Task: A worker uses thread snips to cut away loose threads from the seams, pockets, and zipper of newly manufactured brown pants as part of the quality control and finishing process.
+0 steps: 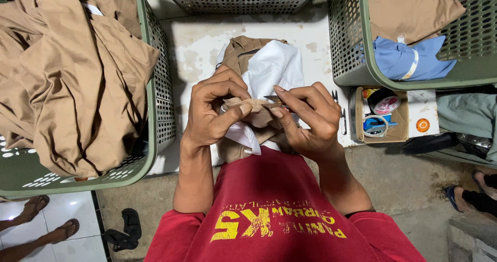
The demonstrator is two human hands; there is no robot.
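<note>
Working: seam trimming on a small garment, held up between both hands above the lap.
Left basket: green perforated laundry basket (155, 112), heaped with crumpled tan garments (67, 70).
Right basket: second green basket (357, 45), holding a folded tan piece (409, 6) over a blue garment (409, 57).
Floor: pale, stained concrete (207, 45) between the baskets.
Garment in hand: tan and white piece (269, 65), draped over the knees against the red shirt (269, 205), its tan seam edge (251, 102) stretched between the two hands.
Left hand: left hand (212, 112), thumb and forefinger pressed together, pinching the seam edge and bunched cloth.
Right hand: right hand (305, 117), fingers (292, 94) curled and pinching a small dark blade or snip (273, 98), tip resting on the seam; exact tool too small to tell.
Box: open cardboard box (401, 132) just right of the hands, with a thread spool (385, 105) and blue oddments.
Spare snips: small thread snips (342, 118) on the floor beside the box.
Doing it well, as a judgement: keeping the seam taut, working only the tool's tip under loose thread, staying clear of the fabric and the pinching thumb.
</note>
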